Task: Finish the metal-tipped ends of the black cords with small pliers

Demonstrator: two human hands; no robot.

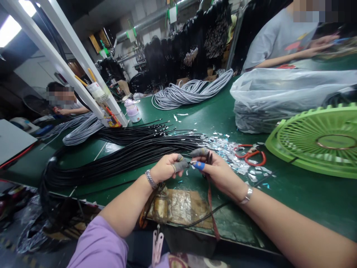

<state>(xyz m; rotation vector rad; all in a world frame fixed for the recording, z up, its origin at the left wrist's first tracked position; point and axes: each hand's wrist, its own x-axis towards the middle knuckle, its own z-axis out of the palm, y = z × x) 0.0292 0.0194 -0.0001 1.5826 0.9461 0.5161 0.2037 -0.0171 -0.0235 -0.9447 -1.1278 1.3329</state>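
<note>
1. Both hands meet at the near middle of the green surface (306, 193). The left hand (164, 167) has its grip pressed together on the tip of one thin black cable (150, 143), with grey finger cots on the thumb and forefinger
2. The right hand (217, 171) pinches the same cable end from the other side, a blue cot on one fingertip, and there's a dark tool in that hand I can't make out properly
3. The big black cable bundle (117, 160) fans out to the left and far, tips pointing right toward a litter of foil scraps (231, 152)
4. Handling guess: one strand is light and floppy, so hold it right by the tip or it'll droop. The jacket looks slick, hence the cots probably
5. Red-handled cutters (252, 154) lie just right of the hands, a green fan (315, 137) further right
</note>
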